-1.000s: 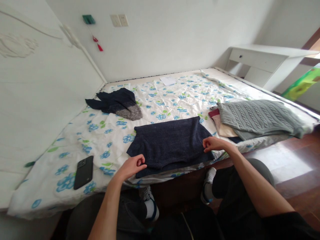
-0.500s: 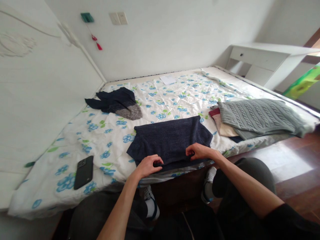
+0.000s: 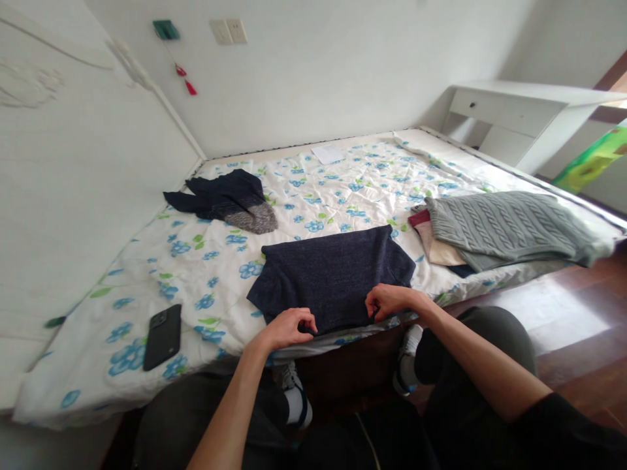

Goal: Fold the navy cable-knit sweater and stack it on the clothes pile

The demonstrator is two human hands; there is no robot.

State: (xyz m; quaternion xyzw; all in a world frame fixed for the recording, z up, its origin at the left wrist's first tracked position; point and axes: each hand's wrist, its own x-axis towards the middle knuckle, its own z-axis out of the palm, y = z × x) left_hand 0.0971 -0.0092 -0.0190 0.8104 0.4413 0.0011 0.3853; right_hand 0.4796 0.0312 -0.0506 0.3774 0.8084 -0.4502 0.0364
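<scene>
Nearest to me are my own dark-trousered knees and my shoes on the wooden floor under the bed's edge. Just above them both hands sit on the near hem of the navy sweater (image 3: pixel 333 271), which lies flat and folded at the front edge of the flowered quilt (image 3: pixel 206 261). A second ago my hands were wide apart at the hem's two outer corners; since then they have slid inward and now sit close together near its middle. My left hand (image 3: pixel 289 326) is curled, its fingertips closed in a pinch on the hem, and my right hand (image 3: pixel 389 301) is curled the same way, nipping the same edge just beside it. The sweater itself has hardly shifted, so I judge the grip has changed and the cloth has not: the corners lie free and the hold is on the middle. To the left a black phone (image 3: pixel 162 336) lies on the quilt, well apart. Further right is a grey cable-knit sweater (image 3: pixel 504 225) over a few folded pieces. Further left is a dark crumpled garment (image 3: pixel 225 199). Farthest are a sheet of paper (image 3: pixel 328 154) and the white desk (image 3: pixel 514 108).
</scene>
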